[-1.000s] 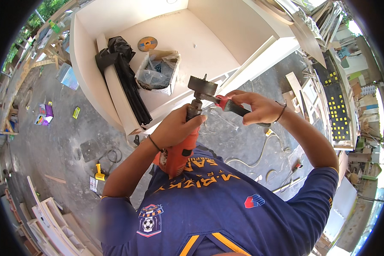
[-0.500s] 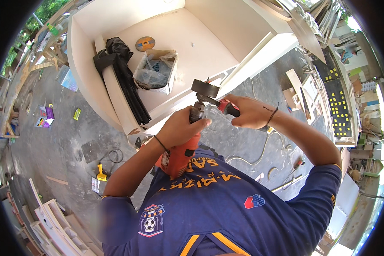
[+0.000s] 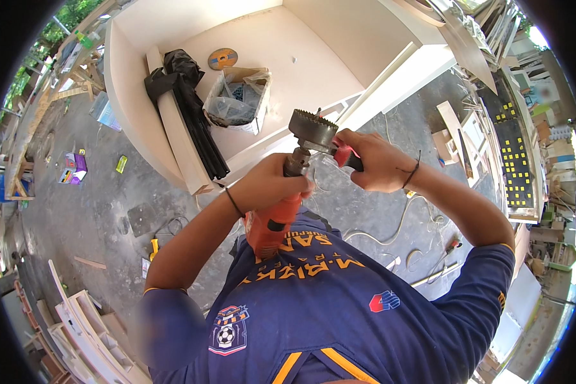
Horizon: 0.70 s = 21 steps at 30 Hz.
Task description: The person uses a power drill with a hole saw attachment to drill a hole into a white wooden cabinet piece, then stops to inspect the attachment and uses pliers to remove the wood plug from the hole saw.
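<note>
1. Left hand [image 3: 272, 187]: fingers wrapped round orange drill [image 3: 267, 232], up by chuck [image 3: 296, 164].
2. Hole saw [image 3: 313, 129]: at chuck tip, looks seated; tightening or loosening seems left, can't tell which.
3. Right hand [image 3: 383, 164]: fingers curled round red-and-black tool handle [image 3: 344, 154], beside saw's base.

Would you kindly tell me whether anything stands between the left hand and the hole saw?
Yes, the metal chuck of the orange drill stands between the left hand and the hole saw. The red-handled tool in the right hand lies to the right, near the saw's base.
</note>
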Each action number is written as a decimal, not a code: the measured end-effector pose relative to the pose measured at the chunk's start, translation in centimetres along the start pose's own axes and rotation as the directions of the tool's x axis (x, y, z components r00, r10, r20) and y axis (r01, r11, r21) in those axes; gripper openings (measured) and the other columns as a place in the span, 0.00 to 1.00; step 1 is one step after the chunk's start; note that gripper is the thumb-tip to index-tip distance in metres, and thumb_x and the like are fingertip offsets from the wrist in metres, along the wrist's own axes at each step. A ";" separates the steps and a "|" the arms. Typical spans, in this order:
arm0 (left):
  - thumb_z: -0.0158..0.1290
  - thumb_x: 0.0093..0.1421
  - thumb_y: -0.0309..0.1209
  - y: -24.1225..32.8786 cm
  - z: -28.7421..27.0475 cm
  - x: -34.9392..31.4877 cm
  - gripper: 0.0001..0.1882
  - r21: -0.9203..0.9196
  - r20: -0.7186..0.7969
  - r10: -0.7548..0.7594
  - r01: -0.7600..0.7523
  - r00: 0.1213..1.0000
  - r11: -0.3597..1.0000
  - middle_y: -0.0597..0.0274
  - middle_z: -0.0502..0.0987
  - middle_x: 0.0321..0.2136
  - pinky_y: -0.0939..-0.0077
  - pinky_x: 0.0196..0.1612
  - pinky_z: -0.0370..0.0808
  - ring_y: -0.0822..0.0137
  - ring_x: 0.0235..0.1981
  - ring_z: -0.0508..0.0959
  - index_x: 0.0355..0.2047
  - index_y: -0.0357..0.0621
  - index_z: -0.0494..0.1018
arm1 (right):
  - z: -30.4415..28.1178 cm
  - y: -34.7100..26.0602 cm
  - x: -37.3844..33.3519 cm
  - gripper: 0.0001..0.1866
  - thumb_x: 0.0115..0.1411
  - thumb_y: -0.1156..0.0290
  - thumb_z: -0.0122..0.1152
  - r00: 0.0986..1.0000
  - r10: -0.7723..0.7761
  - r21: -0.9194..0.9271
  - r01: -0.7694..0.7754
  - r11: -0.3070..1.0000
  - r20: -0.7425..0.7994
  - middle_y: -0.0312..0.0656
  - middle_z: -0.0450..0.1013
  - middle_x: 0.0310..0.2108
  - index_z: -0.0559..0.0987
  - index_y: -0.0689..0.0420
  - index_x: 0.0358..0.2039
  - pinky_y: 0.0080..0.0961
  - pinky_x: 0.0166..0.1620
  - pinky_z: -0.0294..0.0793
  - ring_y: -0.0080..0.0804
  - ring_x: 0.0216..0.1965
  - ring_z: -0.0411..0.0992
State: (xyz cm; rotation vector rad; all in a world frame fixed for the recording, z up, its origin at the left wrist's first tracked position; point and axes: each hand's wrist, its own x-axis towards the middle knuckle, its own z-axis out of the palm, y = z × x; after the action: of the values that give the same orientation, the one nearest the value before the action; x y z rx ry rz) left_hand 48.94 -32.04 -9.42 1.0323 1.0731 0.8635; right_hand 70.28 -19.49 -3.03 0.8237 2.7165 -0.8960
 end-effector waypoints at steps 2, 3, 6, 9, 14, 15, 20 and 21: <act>0.61 0.55 0.32 0.8 0.1 0.5 0.11 0.000 -0.044 -0.021 0.021 0.999 1.000 0.63 0.76 0.20 0.76 0.29 0.72 0.73 0.23 0.76 0.26 0.42 0.70 | -0.1 -0.2 0.0 0.32 0.43 0.74 0.56 1.000 -0.005 -0.036 0.005 0.999 -0.005 0.54 0.73 0.44 0.69 0.61 0.53 0.42 0.55 0.64 0.53 0.50 0.69; 0.61 0.55 0.32 0.6 0.3 0.5 0.10 0.015 -0.066 -0.047 0.049 0.997 0.999 0.64 0.76 0.20 0.77 0.29 0.72 0.73 0.22 0.76 0.26 0.41 0.71 | -0.2 -0.2 0.1 0.32 0.43 0.73 0.56 1.000 -0.012 -0.055 0.012 0.998 -0.006 0.54 0.73 0.45 0.69 0.61 0.54 0.43 0.56 0.62 0.53 0.52 0.68; 0.62 0.54 0.31 -0.4 0.6 0.6 0.09 0.004 -0.092 -0.093 0.094 0.991 0.996 0.65 0.75 0.21 0.77 0.27 0.71 0.74 0.21 0.75 0.25 0.41 0.73 | -0.3 -0.6 -0.3 0.33 0.43 0.73 0.57 1.000 0.013 -0.100 -0.011 0.995 0.021 0.52 0.72 0.48 0.69 0.60 0.54 0.41 0.58 0.60 0.51 0.53 0.67; 0.61 0.54 0.27 -0.8 0.9 0.1 0.09 -0.098 -0.027 -0.064 0.061 0.998 0.993 0.66 0.74 0.20 0.77 0.27 0.72 0.73 0.21 0.76 0.25 0.41 0.71 | 0.1 -0.1 -0.6 0.32 0.42 0.73 0.57 0.998 -0.066 -0.110 0.066 0.992 0.009 0.51 0.71 0.49 0.69 0.60 0.53 0.42 0.58 0.61 0.51 0.54 0.66; 0.61 0.53 0.25 -0.6 0.8 -0.3 0.08 -0.127 0.055 -0.030 0.037 0.998 0.991 0.67 0.73 0.21 0.76 0.28 0.73 0.73 0.22 0.76 0.26 0.42 0.70 | 0.5 0.3 -0.6 0.31 0.42 0.74 0.58 0.989 -0.143 -0.093 0.139 0.986 -0.038 0.50 0.71 0.48 0.69 0.60 0.52 0.41 0.58 0.61 0.50 0.54 0.66; 0.61 0.53 0.25 -0.7 0.8 -0.3 0.08 -0.118 0.070 -0.026 0.035 0.997 0.992 0.66 0.73 0.21 0.76 0.28 0.73 0.73 0.22 0.75 0.26 0.42 0.70 | 0.6 0.3 -0.6 0.31 0.42 0.74 0.58 0.988 -0.148 -0.091 0.144 0.985 -0.039 0.50 0.71 0.48 0.70 0.60 0.51 0.41 0.58 0.61 0.49 0.54 0.66; 0.60 0.53 0.25 -1.3 0.6 -0.4 0.08 -0.115 0.102 -0.004 0.016 0.995 0.993 0.66 0.73 0.20 0.76 0.28 0.72 0.74 0.21 0.74 0.26 0.41 0.70 | 1.2 1.3 0.1 0.30 0.44 0.75 0.60 0.967 -0.248 -0.114 0.240 0.964 -0.060 0.48 0.72 0.46 0.69 0.58 0.52 0.42 0.55 0.63 0.47 0.54 0.68; 0.60 0.53 0.25 -1.2 0.6 -0.4 0.08 -0.095 0.103 -0.006 0.016 0.995 0.995 0.66 0.73 0.20 0.76 0.28 0.72 0.74 0.21 0.74 0.26 0.41 0.70 | 1.3 1.5 0.2 0.30 0.43 0.75 0.60 0.964 -0.258 -0.110 0.250 0.962 -0.064 0.48 0.72 0.46 0.69 0.58 0.52 0.42 0.55 0.63 0.47 0.53 0.68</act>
State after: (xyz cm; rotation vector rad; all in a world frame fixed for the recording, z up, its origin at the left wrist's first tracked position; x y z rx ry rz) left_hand 49.51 -32.89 -10.42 0.9791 0.9417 0.8365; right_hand 70.94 -19.21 -4.90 0.5074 2.9567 -0.7767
